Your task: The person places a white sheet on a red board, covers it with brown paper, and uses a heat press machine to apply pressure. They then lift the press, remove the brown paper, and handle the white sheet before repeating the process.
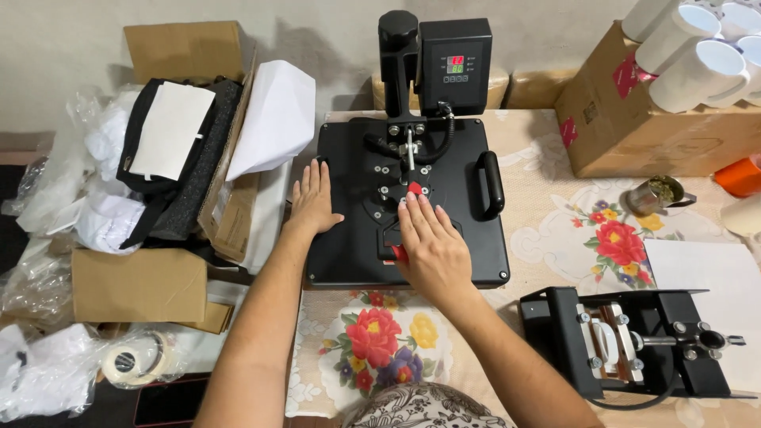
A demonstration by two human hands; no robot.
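Here, a flat black metal heat press (444,214) sits on a floral-patterned tablecloth (571,246), its control box at the far end. The left hand (311,202) lies palm-down on the press plate's left edge, fingers extended and together, gripping nothing. The right hand (430,246) rests flat over the plate's middle, fingers stretched out, covering a red-tipped handle (399,254). A smaller black mug press (634,341) stands near, to the right.

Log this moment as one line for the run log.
left hand: flat on heat press left edge | right hand: on red handle | mugs: on box
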